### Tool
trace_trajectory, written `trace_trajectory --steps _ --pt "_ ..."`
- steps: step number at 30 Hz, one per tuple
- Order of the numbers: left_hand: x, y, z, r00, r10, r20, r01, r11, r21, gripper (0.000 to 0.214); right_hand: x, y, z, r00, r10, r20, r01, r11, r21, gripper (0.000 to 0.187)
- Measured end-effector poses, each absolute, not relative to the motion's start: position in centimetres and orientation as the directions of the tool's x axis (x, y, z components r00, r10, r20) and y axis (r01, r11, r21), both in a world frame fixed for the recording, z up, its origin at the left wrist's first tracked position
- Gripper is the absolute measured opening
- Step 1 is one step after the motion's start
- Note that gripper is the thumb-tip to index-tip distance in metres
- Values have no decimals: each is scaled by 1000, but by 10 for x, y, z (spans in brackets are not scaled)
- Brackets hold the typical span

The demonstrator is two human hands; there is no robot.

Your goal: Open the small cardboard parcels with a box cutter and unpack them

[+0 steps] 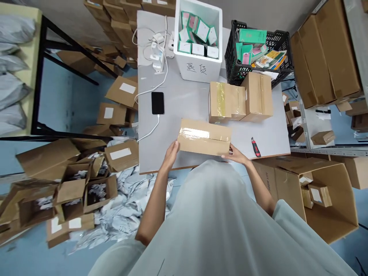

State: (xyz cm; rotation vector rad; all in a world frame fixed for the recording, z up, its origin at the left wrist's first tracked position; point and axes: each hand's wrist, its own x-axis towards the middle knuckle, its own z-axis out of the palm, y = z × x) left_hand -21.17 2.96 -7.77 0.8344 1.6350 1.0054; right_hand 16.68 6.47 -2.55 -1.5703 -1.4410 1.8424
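A long brown cardboard box (204, 142), taped along its top, is between my two hands at the table's front edge. My left hand (171, 152) grips its left end, and my right hand (235, 155) has hold of its lower right corner. To the right lies a red and black utility knife (255, 147) on the grey table (184, 100). Behind the held box stand a taped carton (220, 100) and a taller carton (257, 97), side by side. Whether the held box rests on the table or is lifted slightly, I cannot tell.
A white foam bin (198, 69) of green and white boxes and a black crate (238, 73) stand at the back. A phone (158, 103) with a white cable lies left. Opened cartons (73, 189) crowd the left floor; a large open carton (287, 188) stands right.
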Motion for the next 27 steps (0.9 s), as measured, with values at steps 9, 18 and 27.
trace_trajectory --steps 9,18,27 --pt "-178 3 -51 -216 891 -399 19 412 911 91 174 73 -13 -121 957 -262 426 -189 -885 97" --pt "-153 26 -72 -272 907 -321 87 356 931 82 187 112 -28 164 895 -415 554 -431 -712 74" --pt "-169 38 -97 -251 857 -451 -23 460 888 72 198 132 -67 -119 909 -399 264 -358 -896 82"
